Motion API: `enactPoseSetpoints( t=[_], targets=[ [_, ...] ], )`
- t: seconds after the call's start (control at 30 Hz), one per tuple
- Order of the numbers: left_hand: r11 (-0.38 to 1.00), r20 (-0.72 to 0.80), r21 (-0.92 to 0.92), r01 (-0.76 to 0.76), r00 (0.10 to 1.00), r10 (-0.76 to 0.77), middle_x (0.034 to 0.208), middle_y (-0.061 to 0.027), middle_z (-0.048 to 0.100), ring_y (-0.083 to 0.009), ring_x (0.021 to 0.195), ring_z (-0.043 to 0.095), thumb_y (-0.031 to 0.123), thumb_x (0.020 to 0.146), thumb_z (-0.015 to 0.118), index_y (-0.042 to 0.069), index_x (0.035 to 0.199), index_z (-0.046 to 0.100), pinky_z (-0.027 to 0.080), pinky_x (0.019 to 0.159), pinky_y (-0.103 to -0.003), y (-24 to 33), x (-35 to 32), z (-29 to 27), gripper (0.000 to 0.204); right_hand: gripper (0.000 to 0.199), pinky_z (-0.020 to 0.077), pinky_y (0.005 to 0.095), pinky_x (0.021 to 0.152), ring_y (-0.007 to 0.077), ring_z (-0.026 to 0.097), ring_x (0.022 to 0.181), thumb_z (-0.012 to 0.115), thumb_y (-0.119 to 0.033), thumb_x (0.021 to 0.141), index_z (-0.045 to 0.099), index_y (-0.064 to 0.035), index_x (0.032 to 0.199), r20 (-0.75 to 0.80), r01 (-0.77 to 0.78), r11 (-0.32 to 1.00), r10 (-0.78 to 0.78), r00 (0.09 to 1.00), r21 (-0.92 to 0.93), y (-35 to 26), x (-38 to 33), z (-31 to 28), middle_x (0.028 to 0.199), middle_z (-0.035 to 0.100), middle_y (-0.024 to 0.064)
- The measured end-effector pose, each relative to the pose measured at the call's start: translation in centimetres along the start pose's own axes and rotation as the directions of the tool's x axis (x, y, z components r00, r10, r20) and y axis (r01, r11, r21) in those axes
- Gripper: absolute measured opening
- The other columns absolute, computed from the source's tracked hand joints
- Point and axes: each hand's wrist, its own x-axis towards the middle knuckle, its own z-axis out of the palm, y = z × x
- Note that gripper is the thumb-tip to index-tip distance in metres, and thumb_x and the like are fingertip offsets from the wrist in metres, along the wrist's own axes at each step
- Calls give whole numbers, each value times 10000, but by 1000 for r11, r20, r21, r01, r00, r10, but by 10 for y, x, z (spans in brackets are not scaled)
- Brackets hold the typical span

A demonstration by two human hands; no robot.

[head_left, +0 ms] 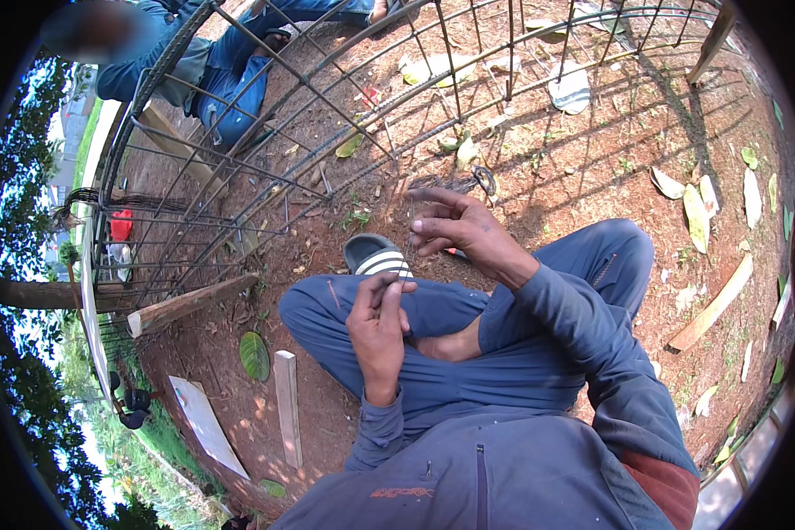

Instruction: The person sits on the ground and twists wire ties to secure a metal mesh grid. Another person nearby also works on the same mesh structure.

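Observation:
I sit cross-legged with both hands raised over my lap. My left hand (380, 322) is closed in a pinch, thumb against forefinger, on a thin dark wire (412, 212). My right hand (468, 231) is above and to the right, its curled fingers closed on the wire farther up. The strand is so fine that its ends are hard to make out. Just beyond my right hand, a bundle of dark wires (450, 185) lies on the soil beside a dark hand tool (484, 182), perhaps pincers.
A rebar cage (344, 115) curves across the far side and left, partly propped on wooden pieces (194, 305). Another person (230, 88) sits behind it. A short wooden batten (287, 406) and a white board (208, 424) lie at left. Dry leaves (696, 216) dot the ground at right.

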Motion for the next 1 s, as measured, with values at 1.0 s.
enactPoseSetpoints(
  t=[1.0],
  targets=[
    [980,-8,158,-118,993,121,1056,-125,760,-117,770,708,85,1037,578,-5,1187,603,522,590,-231,4,0,11,177,371,598,301,835,171,716,918,738,-82,938,628,55,1266,-92,67,997,-62,994,45,5,-1,3,1051,718,110]
  ],
)
